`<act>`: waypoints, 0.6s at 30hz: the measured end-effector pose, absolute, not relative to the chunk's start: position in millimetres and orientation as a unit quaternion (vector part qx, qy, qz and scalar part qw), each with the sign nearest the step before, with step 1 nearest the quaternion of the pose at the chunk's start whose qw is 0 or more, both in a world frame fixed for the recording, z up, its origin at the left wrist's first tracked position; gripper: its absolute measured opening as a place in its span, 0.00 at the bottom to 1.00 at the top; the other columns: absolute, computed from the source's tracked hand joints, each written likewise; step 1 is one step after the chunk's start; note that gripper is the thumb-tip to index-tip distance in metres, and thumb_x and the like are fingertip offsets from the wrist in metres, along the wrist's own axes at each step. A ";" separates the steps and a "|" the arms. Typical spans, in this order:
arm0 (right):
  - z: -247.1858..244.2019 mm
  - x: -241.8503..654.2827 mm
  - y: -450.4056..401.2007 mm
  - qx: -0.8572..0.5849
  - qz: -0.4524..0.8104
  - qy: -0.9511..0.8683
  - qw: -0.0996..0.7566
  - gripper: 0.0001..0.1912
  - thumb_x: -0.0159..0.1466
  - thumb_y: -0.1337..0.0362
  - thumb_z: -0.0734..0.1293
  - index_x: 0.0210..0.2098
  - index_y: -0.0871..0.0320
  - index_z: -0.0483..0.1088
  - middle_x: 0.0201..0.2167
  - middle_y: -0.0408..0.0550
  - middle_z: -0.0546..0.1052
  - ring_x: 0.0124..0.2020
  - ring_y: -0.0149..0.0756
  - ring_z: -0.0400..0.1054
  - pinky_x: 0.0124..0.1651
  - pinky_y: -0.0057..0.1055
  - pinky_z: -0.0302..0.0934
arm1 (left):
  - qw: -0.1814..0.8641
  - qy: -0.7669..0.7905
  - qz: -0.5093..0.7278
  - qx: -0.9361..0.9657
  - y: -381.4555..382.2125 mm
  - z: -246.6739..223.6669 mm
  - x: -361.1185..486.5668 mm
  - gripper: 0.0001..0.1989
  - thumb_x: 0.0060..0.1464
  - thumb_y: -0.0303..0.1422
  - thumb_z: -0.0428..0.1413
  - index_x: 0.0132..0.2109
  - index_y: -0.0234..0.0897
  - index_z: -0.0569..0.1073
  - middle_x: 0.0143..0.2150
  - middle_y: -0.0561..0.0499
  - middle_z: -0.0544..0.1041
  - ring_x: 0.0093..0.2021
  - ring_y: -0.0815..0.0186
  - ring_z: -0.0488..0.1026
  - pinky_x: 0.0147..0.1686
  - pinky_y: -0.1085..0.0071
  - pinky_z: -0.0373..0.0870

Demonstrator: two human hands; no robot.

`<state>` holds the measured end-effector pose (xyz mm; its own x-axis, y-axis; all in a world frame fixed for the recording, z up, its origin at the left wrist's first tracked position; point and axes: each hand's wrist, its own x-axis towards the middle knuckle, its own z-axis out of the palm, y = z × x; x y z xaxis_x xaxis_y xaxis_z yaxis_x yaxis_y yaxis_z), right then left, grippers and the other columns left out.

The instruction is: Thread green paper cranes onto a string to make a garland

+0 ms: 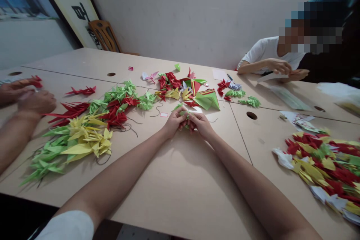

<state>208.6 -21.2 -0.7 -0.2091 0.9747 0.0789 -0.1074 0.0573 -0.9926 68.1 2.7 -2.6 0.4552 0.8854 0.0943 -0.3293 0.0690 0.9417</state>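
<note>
My left hand (173, 123) and my right hand (201, 123) meet over the table's middle, fingers pinched together. Between them is a small piece of green folded paper (187, 117), mostly covered by my fingers. Just beyond lie a stack of square paper (207, 99), green on top with red and yellow edges, and a heap of red paper cranes (171, 81). Left of my hands, strung green paper cranes (120, 92) and yellow paper cranes (87, 135) lie in bunches with dark thread trailing out. A small red-bordered label (164, 114) rests near my left hand.
Another person's hands (35, 99) work at the left edge, by a red paper crane (81, 90). Across the table, a person in a white shirt (260, 50) handles white paper. A large red, yellow and green paper pile (326, 165) covers the right side. Cable holes (251, 115) pierce the tabletop.
</note>
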 end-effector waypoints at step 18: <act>-3.4 204.3 -22.8 -0.381 0.555 -0.525 0.521 0.24 0.58 0.44 0.68 0.22 0.59 0.64 0.10 0.34 0.59 0.09 0.25 0.57 0.13 0.23 0.49 | 0.685 0.282 0.475 0.475 2.0 -4.7 71.6 0.24 0.43 0.49 0.65 0.29 0.35 0.65 0.15 0.60 0.62 0.12 0.79 0.51 0.12 0.81 0.45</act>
<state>204.3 -22.8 -3.4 -0.1665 0.9783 0.1234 -0.1779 0.0933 -0.9796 71.6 2.0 -4.7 0.3893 0.9188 0.0651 -0.3824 0.0970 0.9189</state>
